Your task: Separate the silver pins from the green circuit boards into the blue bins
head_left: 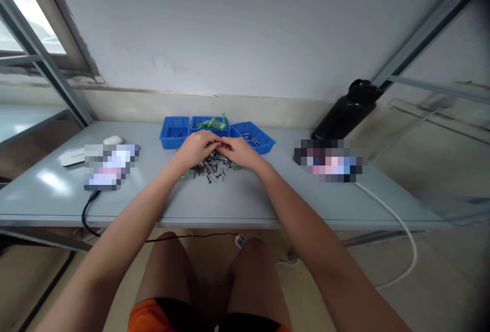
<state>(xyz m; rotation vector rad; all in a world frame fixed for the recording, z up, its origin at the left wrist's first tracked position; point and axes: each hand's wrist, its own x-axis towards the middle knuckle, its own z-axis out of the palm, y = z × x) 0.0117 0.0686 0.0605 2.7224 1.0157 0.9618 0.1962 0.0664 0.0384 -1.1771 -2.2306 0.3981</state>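
A pile of dark and silver screws (pixel 210 168) lies on the grey table, with bits of green around its sides. Over the back of this pile, my left hand (pixel 197 148) and my right hand (pixel 241 152) meet at the fingertips. Both have their fingers closed in a pinch, and whatever is between them is too small or hidden to make out. Right behind the hands stand three blue bins: the left bin (pixel 175 142) has a few small pieces inside, the middle bin holds green plastic bits (pixel 211 124), and the right bin (pixel 264 144) contains silver screws (pixel 250 139).
At the left lie a phone (pixel 111 168) on a black cable and a white earbud case (pixel 113 140). A second lit phone (pixel 329 163) with a white cable (pixel 398 214) leans near a black bottle (pixel 346 112) on the right. Metal frame posts flank the table (pixel 229 204); a wall rises behind.
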